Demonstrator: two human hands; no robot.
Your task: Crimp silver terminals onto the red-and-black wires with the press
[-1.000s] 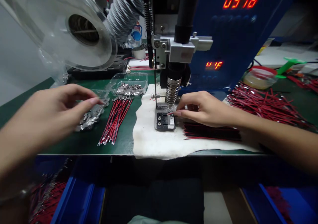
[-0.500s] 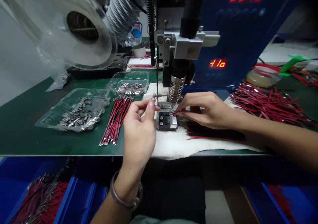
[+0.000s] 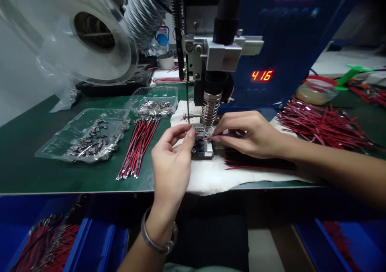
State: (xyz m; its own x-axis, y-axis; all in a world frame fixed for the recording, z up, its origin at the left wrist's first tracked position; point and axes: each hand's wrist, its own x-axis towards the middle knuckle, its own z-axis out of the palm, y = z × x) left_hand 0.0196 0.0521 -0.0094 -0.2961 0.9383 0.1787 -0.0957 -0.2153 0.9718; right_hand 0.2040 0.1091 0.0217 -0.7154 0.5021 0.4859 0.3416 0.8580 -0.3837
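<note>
My right hand (image 3: 250, 133) pinches a red wire (image 3: 217, 137), its end held over the small metal fixture (image 3: 201, 153) under the spring-wrapped head (image 3: 211, 105) of the machine. From the left, my left hand (image 3: 173, 159) reaches the same fixture with thumb and forefinger pressed together; whatever is between those fingertips is too small to make out. Beneath my right hand lies a row of dark and red wires (image 3: 241, 162) on a white cloth (image 3: 208, 179). A bundle of red and black wires (image 3: 137, 149) rests left of my left hand.
Clear trays (image 3: 45, 147) of small metal parts stand at the left. A large clear reel (image 3: 126, 63) hangs above them. Right of the blue machine housing (image 3: 271, 95), a heap of red wires (image 3: 319, 123) lies near a red-rimmed tub (image 3: 316, 93). Blue bins (image 3: 99, 244) sit below the table edge.
My left hand's fingertips have moved right, onto the fixture and closer to the wire end. My right hand stays almost in place. The lower red display now reads 416. The whole view has shifted slightly.
</note>
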